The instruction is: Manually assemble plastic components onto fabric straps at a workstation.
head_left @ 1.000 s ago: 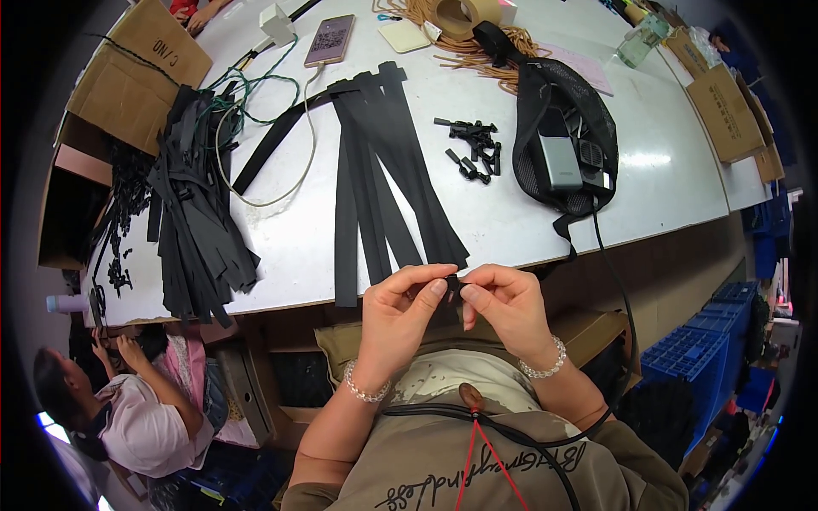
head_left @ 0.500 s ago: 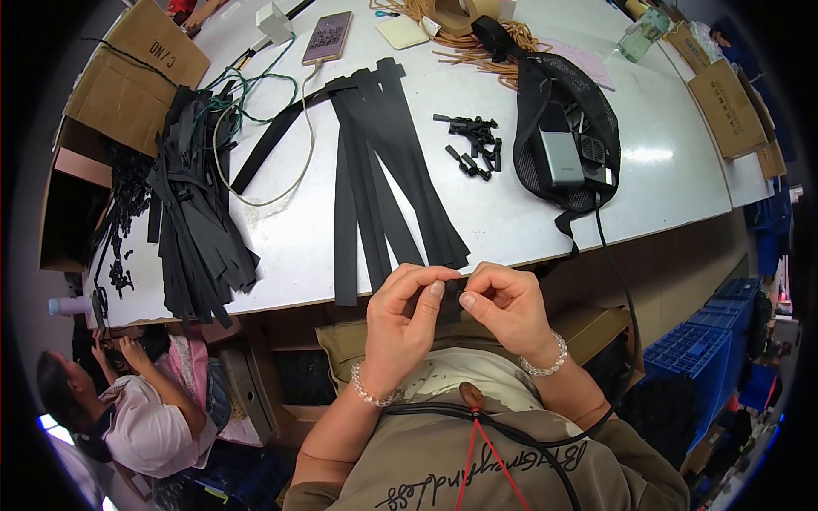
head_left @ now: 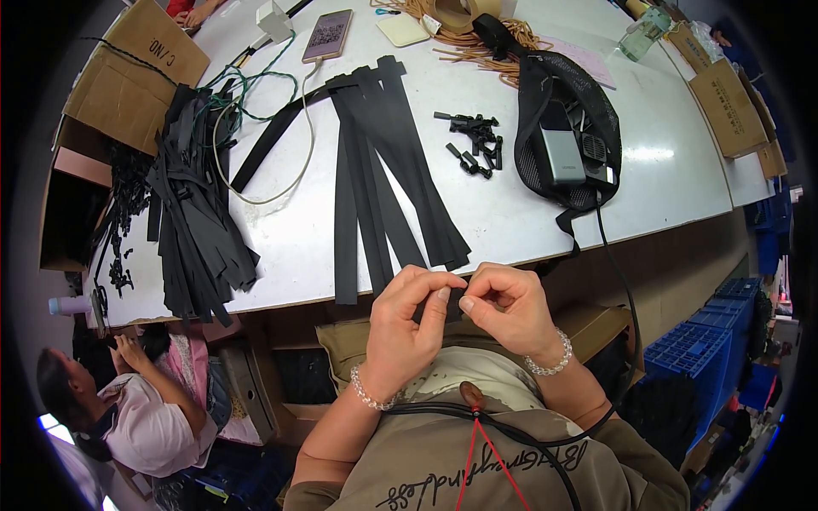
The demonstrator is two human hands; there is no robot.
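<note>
My left hand [head_left: 409,315] and my right hand [head_left: 511,311] meet just off the front edge of the table, thumbs and forefingers pinched. Between them is a black strap [head_left: 454,305], mostly hidden by the fingers; what the fingertips grip exactly is too small to make out. Flat black straps [head_left: 381,162] lie fanned on the table just beyond my hands, some reaching its near edge. Farther right is a small heap of black plastic pieces [head_left: 477,140]. A thicker bundle of black straps [head_left: 200,230] hangs over the edge at the left.
A black mesh bag [head_left: 532,153] holding a grey device sits right, its cable running down to me. At the back are a phone [head_left: 328,36] on a white cable, tan cords [head_left: 481,55] and a tape roll [head_left: 460,13]. A cardboard box [head_left: 136,72] stands left; another person [head_left: 145,417] sits lower left.
My hands have shifted very slightly to the right, still pinched together at the same piece. The straps and other things on the table lie as before.
</note>
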